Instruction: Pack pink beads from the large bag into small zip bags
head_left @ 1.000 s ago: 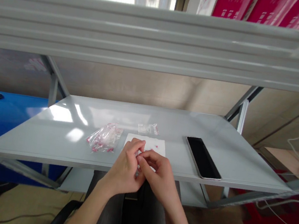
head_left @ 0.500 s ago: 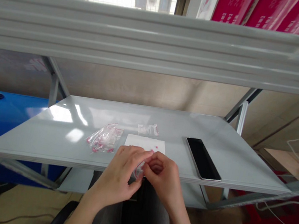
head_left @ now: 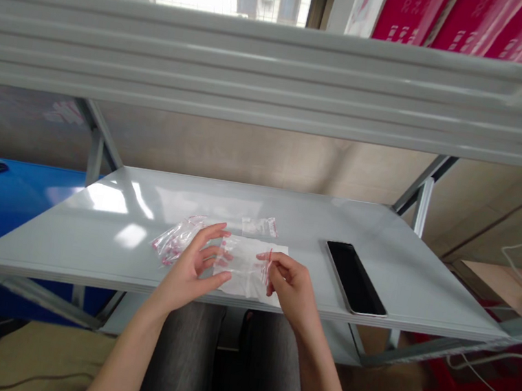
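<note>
While the right hand [head_left: 290, 286] pinches the red-striped end of a clear bag [head_left: 244, 271] between thumb and fingers, the left hand [head_left: 188, 273] is spread, its grip loose around the bag's other end; whether its fingertips touch the plastic cannot be told. The bag lies flat, or is held just above, a sheet of white paper [head_left: 281, 249] beside the middle of the tabletop's [head_left: 423, 291] near edge, and the paper shows through it. Small pinkish-red bits show by the left fingertips, though whether they are inside the bag is unclear. Beyond the paper, toward the far edge, a small clear bag [head_left: 260, 226] lies on its own. Next to the left hand and partly behind it, toward the tabletop's left edge, is a heap of clear bags [head_left: 173, 241] with red bits in it. A black-screened phone [head_left: 355, 278] lies aslant to the right of the paper, its lower end close to the near edge and well apart from the right hand.
</note>
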Motion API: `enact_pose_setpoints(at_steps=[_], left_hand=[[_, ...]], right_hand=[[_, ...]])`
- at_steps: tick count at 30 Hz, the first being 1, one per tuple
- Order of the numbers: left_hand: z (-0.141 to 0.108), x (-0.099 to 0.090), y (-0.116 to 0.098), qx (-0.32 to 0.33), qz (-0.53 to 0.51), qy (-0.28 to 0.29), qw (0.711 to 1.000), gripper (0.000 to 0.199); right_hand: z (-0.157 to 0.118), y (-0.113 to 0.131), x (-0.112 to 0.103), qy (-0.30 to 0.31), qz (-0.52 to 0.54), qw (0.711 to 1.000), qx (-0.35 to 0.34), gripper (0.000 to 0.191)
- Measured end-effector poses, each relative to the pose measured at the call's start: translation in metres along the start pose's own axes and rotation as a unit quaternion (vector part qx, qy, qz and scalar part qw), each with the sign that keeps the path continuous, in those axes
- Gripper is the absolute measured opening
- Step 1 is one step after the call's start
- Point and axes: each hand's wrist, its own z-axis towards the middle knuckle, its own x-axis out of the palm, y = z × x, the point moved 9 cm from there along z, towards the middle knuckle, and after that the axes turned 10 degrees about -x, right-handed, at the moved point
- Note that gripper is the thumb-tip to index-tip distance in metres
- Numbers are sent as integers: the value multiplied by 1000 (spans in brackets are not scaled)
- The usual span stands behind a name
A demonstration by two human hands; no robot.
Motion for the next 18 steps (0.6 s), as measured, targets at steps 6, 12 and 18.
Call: enact_pose_setpoints(at_steps=[6,12,18], left_hand=[[12,-19,25,-85,-167,-132,973,63],[10,-18,25,-47,-204,-225,952,55],[8,20,40,-92,-458,-234,853,42]], right_hand=[[14,-24,6,-26,12,1000,10,29],[6,-34,16,-53,43,998,12,27],[-1,-34,27,-87,64,994,-13,23]])
